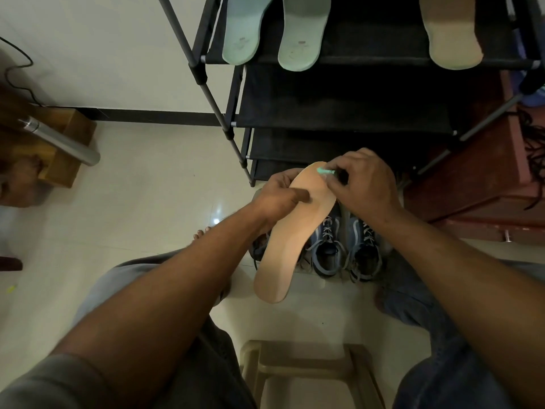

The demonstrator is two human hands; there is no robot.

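Stool nearest; left grip clasps insole edge, right grip pinches green item at toe.

Rack ahead; floor leftward open.

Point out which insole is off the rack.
The tan insole gripped by the left hand, while the right hand pinches a green pen at its toe. The two green insoles and the other tan insole lie on the rack.

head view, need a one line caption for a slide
Left hand holds a tan insole while the right hand pinches a small green item at its toe, over blue sneakers.
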